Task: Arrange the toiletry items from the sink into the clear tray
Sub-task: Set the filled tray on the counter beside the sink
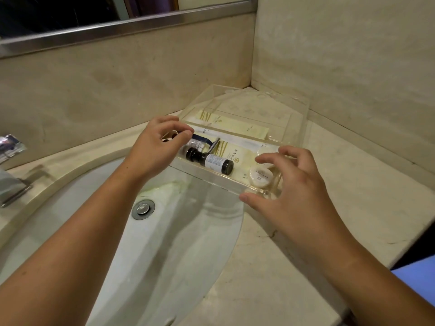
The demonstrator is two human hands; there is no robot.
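By the sink, left hand pinches clear tray while right hand splays above Chinese-lettered sachet.

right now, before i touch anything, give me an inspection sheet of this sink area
surface: pale stone counter; tray in its back corner, near edge over the sink
job's things: dark bottle, round soap and cream packets lie inside the tray; none seen in the sink
clutter: nothing seen
grips: left grip curled at tray's left end, hold unclear; right grip thumb on tray's near corner, fingers arched above
cables: nothing seen
surroundings: tap at left, drain plug, mirror above, stone walls
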